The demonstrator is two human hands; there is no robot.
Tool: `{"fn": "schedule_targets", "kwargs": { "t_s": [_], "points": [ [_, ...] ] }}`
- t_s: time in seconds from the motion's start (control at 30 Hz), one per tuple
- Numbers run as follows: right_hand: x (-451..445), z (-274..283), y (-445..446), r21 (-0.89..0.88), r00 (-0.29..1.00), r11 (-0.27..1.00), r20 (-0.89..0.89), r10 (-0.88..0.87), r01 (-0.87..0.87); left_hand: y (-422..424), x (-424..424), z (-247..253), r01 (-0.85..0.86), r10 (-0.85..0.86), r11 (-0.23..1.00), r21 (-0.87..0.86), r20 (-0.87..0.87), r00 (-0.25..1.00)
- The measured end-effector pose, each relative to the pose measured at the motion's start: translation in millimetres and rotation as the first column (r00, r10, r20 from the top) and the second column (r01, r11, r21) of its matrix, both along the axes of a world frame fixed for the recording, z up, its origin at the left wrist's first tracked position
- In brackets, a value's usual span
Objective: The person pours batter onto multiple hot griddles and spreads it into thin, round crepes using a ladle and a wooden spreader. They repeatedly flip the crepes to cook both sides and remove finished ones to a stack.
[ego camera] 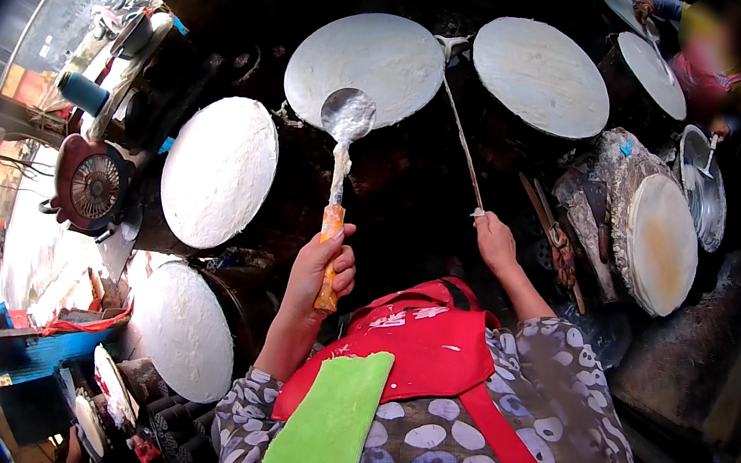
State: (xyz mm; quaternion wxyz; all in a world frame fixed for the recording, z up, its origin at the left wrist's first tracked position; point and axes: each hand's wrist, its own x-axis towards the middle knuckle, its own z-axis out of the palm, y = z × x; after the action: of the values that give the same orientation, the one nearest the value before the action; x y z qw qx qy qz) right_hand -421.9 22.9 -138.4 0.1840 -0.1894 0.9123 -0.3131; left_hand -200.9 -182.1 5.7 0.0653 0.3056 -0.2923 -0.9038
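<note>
My left hand (324, 271) is closed around the orange handle of a metal ladle (348, 116). White batter coats its bowl and neck, and the bowl lies over the near edge of a round griddle (374, 58) bearing a pale layer. In my right hand (494, 240) is the near end of a long thin rod (463, 135). The rod's far end reaches up between that griddle and another round, pale-coated one (540, 77) at the right. Nearer my left side are two more white-coated rounds (219, 173), (184, 332). A green cloth (327, 427) hangs over my red apron (408, 351).
At the right stand a stack of round flatbreads (663, 245), tongs (549, 236) and a metal basin (704, 196). Another person (713, 65) works beside round griddles (653, 75) at the upper right. A small fan (93, 182) and a blue thread cone (83, 93) are at the left.
</note>
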Motion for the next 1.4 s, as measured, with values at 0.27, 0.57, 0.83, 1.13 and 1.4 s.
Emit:
{"fn": "schedule_targets", "kwargs": {
  "t_s": [0.27, 0.57, 0.83, 1.13, 1.4],
  "points": [
    [-27, -6, 33, -0.078, 0.999, 0.996, -0.021, -0.034, 0.032, 23, -38, 0, 0.046, -0.029, 0.983, 0.176, -0.097, 0.995],
    [-50, 25, 182, -0.010, 0.954, 0.989, -0.260, -0.146, 0.149, 57, -91, 1, 0.141, -0.127, 0.954, 0.263, -0.071, 0.989],
    [-63, 69, 265, 0.239, 0.961, 0.960, -0.263, -0.081, 0.146, 72, -117, -9, 0.194, -0.182, 0.933, 0.303, -0.068, 0.981],
    [-87, 74, 286, 0.167, 0.958, 0.962, -0.229, -0.173, 0.214, 83, -155, 7, 0.260, -0.259, 0.954, 0.148, -0.029, 0.966],
    [-129, 15, 211, -0.318, 0.916, 0.873, 0.286, -0.283, 0.369, 112, -258, -2, 0.412, -0.406, 0.897, -0.162, 0.069, 0.911]
  ]
}}
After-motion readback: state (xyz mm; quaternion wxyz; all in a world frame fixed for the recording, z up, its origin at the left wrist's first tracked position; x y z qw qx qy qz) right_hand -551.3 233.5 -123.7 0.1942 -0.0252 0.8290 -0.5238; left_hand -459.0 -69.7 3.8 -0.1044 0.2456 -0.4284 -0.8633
